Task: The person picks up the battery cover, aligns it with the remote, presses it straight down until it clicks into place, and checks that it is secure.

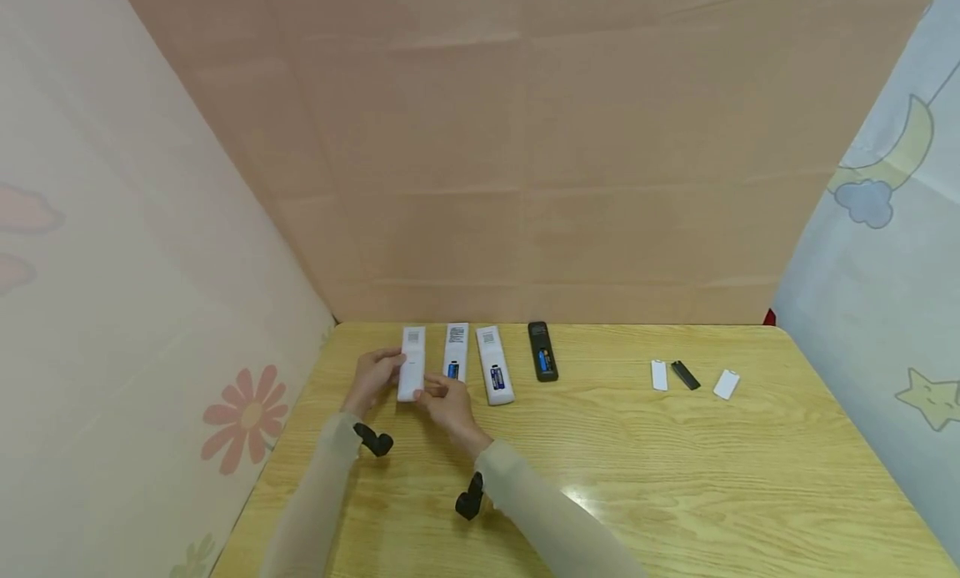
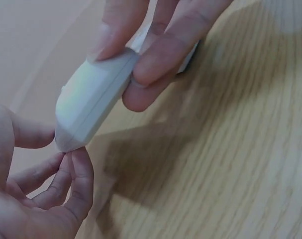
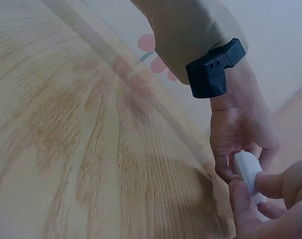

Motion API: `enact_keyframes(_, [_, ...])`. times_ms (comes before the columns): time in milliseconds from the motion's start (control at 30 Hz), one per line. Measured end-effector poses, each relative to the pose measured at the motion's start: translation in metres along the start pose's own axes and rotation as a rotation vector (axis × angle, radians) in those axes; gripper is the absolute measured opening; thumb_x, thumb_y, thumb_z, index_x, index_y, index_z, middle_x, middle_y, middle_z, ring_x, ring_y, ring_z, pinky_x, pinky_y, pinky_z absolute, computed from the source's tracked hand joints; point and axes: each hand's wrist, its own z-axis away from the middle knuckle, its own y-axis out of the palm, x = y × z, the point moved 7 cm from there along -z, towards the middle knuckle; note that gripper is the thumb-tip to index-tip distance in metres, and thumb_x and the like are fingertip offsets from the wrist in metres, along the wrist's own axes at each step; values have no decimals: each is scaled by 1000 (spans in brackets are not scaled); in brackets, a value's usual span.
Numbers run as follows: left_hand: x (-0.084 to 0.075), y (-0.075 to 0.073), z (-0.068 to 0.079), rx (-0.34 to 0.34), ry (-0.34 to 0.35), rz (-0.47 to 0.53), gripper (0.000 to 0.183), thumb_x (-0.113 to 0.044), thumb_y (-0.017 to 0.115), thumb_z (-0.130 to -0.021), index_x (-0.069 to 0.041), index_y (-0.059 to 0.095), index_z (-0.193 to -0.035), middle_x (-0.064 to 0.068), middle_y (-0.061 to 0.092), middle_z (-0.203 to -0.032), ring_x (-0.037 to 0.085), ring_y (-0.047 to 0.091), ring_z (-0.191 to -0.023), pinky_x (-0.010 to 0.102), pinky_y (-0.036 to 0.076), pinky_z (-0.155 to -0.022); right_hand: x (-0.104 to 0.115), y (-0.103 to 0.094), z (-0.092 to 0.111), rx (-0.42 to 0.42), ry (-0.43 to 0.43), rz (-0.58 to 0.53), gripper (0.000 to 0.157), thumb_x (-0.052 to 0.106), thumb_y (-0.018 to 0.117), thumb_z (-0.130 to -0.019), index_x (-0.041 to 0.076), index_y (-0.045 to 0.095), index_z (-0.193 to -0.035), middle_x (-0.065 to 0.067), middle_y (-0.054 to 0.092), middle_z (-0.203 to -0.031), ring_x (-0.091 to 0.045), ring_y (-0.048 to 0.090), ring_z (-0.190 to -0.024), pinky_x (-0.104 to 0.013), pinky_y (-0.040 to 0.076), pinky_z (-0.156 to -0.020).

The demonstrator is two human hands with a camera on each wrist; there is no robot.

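Observation:
A white remote control (image 1: pixel 412 364) is held between both hands at the left of the table, its back facing up and no batteries showing. My left hand (image 1: pixel 372 378) pinches its left edge. In the left wrist view, the thumb and fingers of the left hand (image 2: pixel 41 189) grip one end of it. My right hand (image 1: pixel 450 409) grips the lower right edge, thumb near the bottom corner. From the right wrist view, the right hand (image 3: pixel 280 204) has thumb and fingers on either side of the white remote control (image 3: pixel 250 172).
To the right lie a white remote (image 1: pixel 457 344) and another white remote (image 1: pixel 490 344), then a black remote (image 1: pixel 539 338), all with batteries exposed. Farther right are a white battery cover (image 1: pixel 659 375), a black cover (image 1: pixel 686 375) and a second white cover (image 1: pixel 726 384). A flowered wall (image 1: pixel 150 228) borders the left.

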Motion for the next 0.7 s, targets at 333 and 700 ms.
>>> enact_keyframes(333, [1,-4,0,-59,32,-33,44,-23,64,-107,1,65,-143,22,66,-141,21,65,-112,24,57,-86,4,9,-4,-2,-14,-4,40,-5,70,-99,-6,66,-139,-18,75,-106,-29,80,-92,-31,66,-81])
enact_keyframes(700, [2,-6,1,-108,60,-101,40,-22,66,-106,4,68,-137,26,66,-139,29,63,-120,36,54,-99,2,15,-7,27,-28,48,40,-4,68,-100,-8,65,-140,-16,75,-107,-27,79,-94,-28,64,-81])
